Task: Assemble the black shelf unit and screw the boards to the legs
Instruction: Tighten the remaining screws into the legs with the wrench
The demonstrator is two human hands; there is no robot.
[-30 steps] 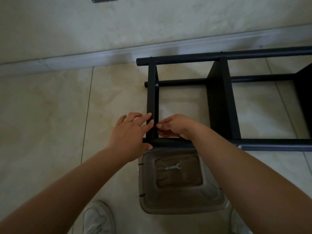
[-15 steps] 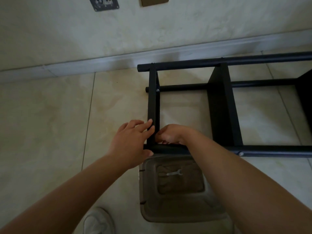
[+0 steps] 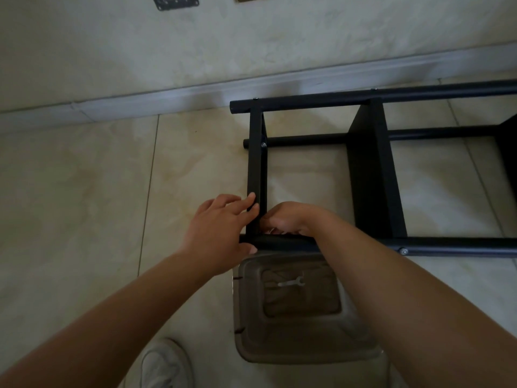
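Black shelf unit (image 3: 372,175), laid on its side for reach; left hand (image 3: 221,233) bracing end board (image 3: 256,169), fingers straight; right hand (image 3: 291,219) curled at near leg (image 3: 447,246) joint, contents hidden

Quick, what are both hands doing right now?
Left hand: open, fingers resting on the end board.
Right hand: curled beside the board; grip cannot be told.

The shelf's legs (image 3: 391,95) look like matt black metal, its boards (image 3: 372,175) matt black too; glossy floor tiles (image 3: 84,191), translucent plastic tub (image 3: 302,348), shiny metal spanner (image 3: 291,282).
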